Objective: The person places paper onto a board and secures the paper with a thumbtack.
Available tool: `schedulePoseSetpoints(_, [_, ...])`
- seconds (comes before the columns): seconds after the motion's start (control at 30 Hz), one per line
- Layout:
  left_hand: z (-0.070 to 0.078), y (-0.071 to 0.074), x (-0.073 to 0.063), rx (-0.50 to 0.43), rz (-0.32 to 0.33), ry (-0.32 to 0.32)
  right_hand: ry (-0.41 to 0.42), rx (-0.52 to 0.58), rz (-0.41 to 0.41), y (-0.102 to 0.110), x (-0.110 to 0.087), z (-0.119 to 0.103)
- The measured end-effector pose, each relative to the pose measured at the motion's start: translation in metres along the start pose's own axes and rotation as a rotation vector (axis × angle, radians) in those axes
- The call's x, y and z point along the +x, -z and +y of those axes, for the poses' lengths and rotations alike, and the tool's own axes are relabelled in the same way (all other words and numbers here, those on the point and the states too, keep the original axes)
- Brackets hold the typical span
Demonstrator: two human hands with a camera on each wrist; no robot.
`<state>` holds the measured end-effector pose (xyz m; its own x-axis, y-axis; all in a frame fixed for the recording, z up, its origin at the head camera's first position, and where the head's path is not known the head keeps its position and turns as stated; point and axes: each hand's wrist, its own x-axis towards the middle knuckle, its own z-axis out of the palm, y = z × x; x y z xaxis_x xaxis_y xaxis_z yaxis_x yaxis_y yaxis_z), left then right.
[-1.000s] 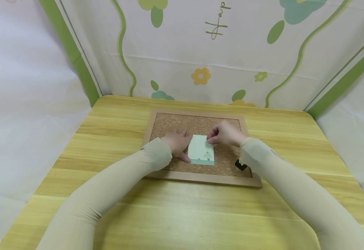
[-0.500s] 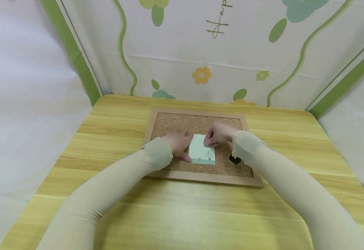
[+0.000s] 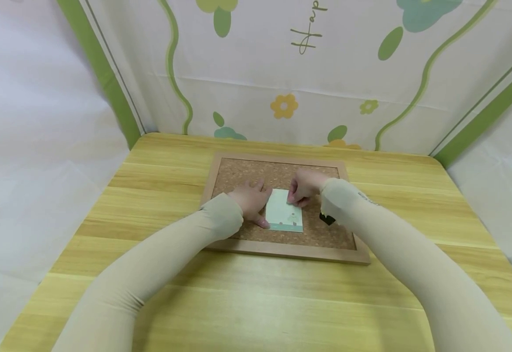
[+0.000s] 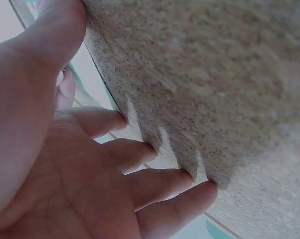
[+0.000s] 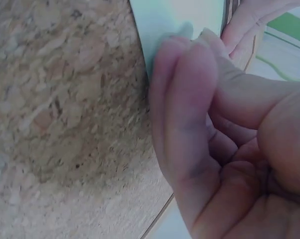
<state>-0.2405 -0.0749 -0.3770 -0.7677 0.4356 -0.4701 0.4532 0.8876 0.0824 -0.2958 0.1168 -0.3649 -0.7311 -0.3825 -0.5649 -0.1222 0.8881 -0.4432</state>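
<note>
1. Floral cloth backdrop; pale wood-grain desk (image 3: 256, 303), smooth.
2. Cork board (image 3: 243, 173) in a wooden frame lies flat on it; surface granular, slightly rough.
3. Paper note (image 3: 282, 215), pale green and rectangular, lies flat mid-board.
4. Left hand (image 3: 250, 200): fingers straight, flat on the cork at the note's left edge, gripping nothing.
5. Right hand (image 3: 304, 188): fingertips curled at the note's top right corner; whether this grip pinches anything, cannot tell.
6. Judged: note thin, light, floppy, creases easily; best taken by a corner or edge.
</note>
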Motion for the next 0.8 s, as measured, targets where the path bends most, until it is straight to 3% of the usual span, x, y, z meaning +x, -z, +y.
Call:
schedulePoseSetpoints(0.33, [0.0015,0.0024,-0.0043,0.001,0.005,-0.006,-0.033,0.051,-0.036,0.0035,0.0031,0.0029])
schedulePoseSetpoints(0.8, [0.0027,0.0049,-0.0076,0.004,0.001,-0.009,-0.052,0.008,-0.048,0.0035,0.0047,0.0011])
